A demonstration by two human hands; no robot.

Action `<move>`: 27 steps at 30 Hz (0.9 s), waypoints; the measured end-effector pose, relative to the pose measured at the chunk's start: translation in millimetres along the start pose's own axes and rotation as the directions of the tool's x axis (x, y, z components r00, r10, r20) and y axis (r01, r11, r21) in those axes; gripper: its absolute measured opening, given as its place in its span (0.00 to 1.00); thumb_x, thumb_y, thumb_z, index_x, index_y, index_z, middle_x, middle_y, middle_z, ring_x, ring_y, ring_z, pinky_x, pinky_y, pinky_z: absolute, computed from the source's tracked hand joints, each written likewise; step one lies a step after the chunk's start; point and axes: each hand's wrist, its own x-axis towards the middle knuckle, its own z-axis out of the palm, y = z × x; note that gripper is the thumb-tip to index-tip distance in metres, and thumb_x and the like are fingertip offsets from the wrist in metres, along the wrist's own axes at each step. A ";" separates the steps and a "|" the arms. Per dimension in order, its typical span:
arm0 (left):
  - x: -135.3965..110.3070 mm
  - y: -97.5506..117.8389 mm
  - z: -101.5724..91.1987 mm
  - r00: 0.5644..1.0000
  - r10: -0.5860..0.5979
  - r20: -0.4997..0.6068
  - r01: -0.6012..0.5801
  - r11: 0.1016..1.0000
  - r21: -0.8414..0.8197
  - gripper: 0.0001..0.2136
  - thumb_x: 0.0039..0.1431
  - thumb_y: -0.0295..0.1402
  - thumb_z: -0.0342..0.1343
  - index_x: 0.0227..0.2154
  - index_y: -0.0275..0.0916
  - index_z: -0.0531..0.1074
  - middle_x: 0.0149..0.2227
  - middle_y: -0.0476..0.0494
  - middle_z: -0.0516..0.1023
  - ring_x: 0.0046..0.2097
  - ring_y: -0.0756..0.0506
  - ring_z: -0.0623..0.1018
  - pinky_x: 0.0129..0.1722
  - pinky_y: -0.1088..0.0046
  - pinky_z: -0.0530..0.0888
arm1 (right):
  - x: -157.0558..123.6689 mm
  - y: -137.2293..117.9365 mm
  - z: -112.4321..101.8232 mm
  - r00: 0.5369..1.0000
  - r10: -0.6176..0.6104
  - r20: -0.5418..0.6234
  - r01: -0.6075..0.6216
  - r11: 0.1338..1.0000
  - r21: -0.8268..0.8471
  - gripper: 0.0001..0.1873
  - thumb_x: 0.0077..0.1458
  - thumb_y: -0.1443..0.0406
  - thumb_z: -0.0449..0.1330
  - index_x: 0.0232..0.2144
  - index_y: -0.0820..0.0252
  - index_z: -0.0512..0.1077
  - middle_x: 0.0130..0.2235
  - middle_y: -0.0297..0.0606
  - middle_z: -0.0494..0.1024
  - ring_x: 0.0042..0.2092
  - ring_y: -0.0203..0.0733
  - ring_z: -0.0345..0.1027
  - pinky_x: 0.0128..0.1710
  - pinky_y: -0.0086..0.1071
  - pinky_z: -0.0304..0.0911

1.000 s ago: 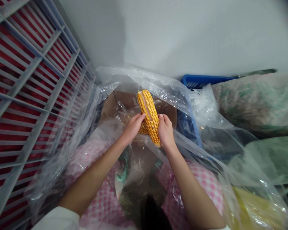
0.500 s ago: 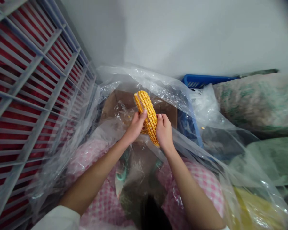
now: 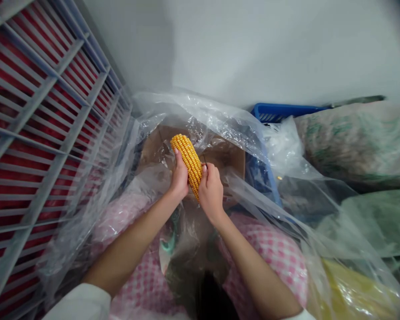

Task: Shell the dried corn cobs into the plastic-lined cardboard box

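Observation:
A yellow corn cob (image 3: 187, 161) is tilted in front of me, its upper end leaning left, its rows of kernels facing up. My left hand (image 3: 180, 175) is closed round its left side, thumb along the kernels. Against the cob's lower right side rests my right hand (image 3: 211, 189), fingers curled in a pinch. A thin dark spike (image 3: 205, 159) sticks up from that hand; its handle is hidden, so its exact kind is unclear. Beneath both hands is an open cardboard box (image 3: 231, 155), partly covered by clear plastic sheeting (image 3: 216, 109).
A pale slatted crate (image 3: 62, 153) with red contents rises on the left. To the right stand a blue basket (image 3: 280, 109) and a full woven sack (image 3: 356, 138). A white wall (image 3: 270, 49) closes off the back. Pink checked cloth (image 3: 270, 253) covers my legs.
Both hands and the cob have shifted left and slightly down. The cob has been rolled: the bare strip seen before is out of sight, and full rows face up.

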 end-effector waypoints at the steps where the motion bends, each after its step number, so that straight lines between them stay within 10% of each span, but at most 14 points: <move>1: 0.1 -0.1 0.4 1.000 -0.004 -0.012 0.004 1.000 -0.016 0.30 0.52 0.61 0.40 0.39 0.41 0.71 0.46 0.38 0.76 0.52 0.42 0.74 0.47 0.67 0.73 | -0.4 0.2 0.1 1.000 0.003 -0.004 -0.003 0.999 0.045 0.17 0.63 0.59 0.38 0.40 0.58 0.64 0.41 0.43 0.70 0.43 0.43 0.64 0.41 0.35 0.57; 8: -5.4 -3.3 2.2 1.000 0.018 -0.024 -0.019 0.999 -0.038 0.30 0.52 0.62 0.40 0.37 0.41 0.72 0.42 0.38 0.78 0.52 0.41 0.74 0.47 0.66 0.72 | 1.5 7.2 3.1 0.989 0.123 0.086 -0.145 0.929 0.340 0.16 0.63 0.58 0.38 0.40 0.55 0.63 0.41 0.38 0.73 0.41 0.39 0.66 0.41 0.32 0.58; 15: -9.9 16.9 3.6 0.991 0.111 0.068 -0.109 0.993 -0.034 0.29 0.56 0.58 0.37 0.45 0.43 0.69 0.48 0.42 0.75 0.52 0.43 0.73 0.47 0.68 0.72 | 5.7 5.4 -1.4 0.995 0.101 0.011 -0.100 0.958 0.268 0.16 0.62 0.57 0.39 0.35 0.56 0.63 0.35 0.37 0.73 0.37 0.40 0.66 0.37 0.31 0.57; 27: 1.8 42.5 -7.9 0.992 0.099 -0.082 -0.094 0.994 0.060 0.29 0.60 0.52 0.29 0.42 0.40 0.70 0.45 0.38 0.76 0.49 0.41 0.75 0.47 0.61 0.72 | 8.1 3.3 -4.7 0.998 0.041 0.039 -0.049 0.972 0.232 0.17 0.62 0.58 0.40 0.36 0.58 0.66 0.35 0.37 0.73 0.36 0.39 0.65 0.37 0.30 0.56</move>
